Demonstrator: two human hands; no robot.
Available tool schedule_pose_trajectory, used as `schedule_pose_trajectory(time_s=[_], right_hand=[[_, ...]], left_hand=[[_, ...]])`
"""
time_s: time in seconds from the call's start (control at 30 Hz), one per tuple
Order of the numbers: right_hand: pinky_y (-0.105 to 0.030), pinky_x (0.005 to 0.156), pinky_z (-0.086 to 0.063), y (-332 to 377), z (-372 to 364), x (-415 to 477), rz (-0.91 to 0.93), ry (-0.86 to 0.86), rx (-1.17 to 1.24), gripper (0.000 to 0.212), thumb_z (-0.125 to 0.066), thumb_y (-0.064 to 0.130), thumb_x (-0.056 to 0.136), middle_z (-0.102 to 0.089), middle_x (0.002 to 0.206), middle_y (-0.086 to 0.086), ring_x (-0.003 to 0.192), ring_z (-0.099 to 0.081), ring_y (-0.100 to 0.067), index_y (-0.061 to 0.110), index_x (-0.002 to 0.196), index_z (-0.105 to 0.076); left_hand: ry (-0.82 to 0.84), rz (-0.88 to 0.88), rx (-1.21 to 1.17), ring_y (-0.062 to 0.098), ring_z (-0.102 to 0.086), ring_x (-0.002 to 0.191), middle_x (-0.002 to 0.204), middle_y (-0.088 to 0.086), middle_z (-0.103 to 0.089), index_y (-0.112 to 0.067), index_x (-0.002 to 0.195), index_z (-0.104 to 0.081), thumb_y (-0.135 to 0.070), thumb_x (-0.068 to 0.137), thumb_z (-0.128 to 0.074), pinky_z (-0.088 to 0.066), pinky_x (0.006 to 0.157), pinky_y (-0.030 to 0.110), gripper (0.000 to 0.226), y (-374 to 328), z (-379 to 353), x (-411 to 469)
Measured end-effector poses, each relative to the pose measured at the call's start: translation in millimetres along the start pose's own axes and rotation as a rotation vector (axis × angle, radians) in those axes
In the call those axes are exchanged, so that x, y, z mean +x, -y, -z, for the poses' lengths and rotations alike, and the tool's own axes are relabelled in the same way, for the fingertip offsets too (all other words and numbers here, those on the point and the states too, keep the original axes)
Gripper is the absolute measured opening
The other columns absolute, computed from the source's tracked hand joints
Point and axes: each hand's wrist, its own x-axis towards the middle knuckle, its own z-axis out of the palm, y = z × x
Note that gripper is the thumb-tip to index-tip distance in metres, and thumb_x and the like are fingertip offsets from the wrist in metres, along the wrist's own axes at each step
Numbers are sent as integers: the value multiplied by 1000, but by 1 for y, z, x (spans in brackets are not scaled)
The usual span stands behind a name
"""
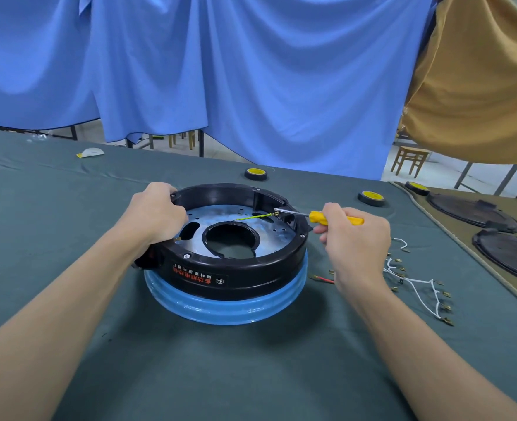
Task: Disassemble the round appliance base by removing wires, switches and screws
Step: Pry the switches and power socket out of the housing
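The round black appliance base [245, 270] lies upside down on a blue ring [229, 308] in the middle of the green table. Its metal plate [274, 235] with a large centre hole faces up. A yellow-green wire [252, 216] runs across the plate to a terminal at the far right rim. My left hand [156, 214] grips the base's left rim. My right hand [353, 238] holds a yellow-handled screwdriver [336, 218], whose tip touches the terminal at the end of that wire.
Loose white wires with brass terminals [418, 284] and a short red wire [324, 279] lie right of the base. Three tape rolls [371, 198] sit behind. Two black round covers [473, 212] rest on a tan mat at right. Blue and tan cloths hang at the back.
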Motion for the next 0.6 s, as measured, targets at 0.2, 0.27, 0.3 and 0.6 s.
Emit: schedule_pose_trajectory(time_s=[0.2,0.27,0.3,0.6], right_hand=[[-30,73,-44,-1,4,-10,316,-25,-167,39,-48,38,83,-60,55,-5,56,-53,-26,10,61,-63],[-18,64,-34,-1,6,-15,477,-37,-233,43,-49,33,87,-51,49,-10,61,-48,-26,6,57,-61],[-21,63,-33,-1,6,-18,520,-30,-254,43,-50,31,88,-49,47,-10,61,-47,-27,4,57,-61],[-24,82,-45,0,5,-1,251,-9,-168,37,-48,36,78,-61,51,-8,60,-54,-28,11,59,-66]], left_hand=[[-7,10,5,28,-46,67,93,19,-66,-3,101,-66,-2,85,-55,-37,52,29,19,0,-2,0],[-7,9,-4,28,-47,66,91,18,-66,-4,100,-66,-3,86,-56,-38,52,29,18,-1,-2,0],[-6,9,-8,27,-47,65,89,17,-66,-4,100,-66,-3,86,-57,-38,52,28,17,-1,-2,-1],[12,-8,-15,23,-52,65,86,11,-64,-14,96,-68,-8,86,-65,-40,54,26,12,-1,1,-1]])
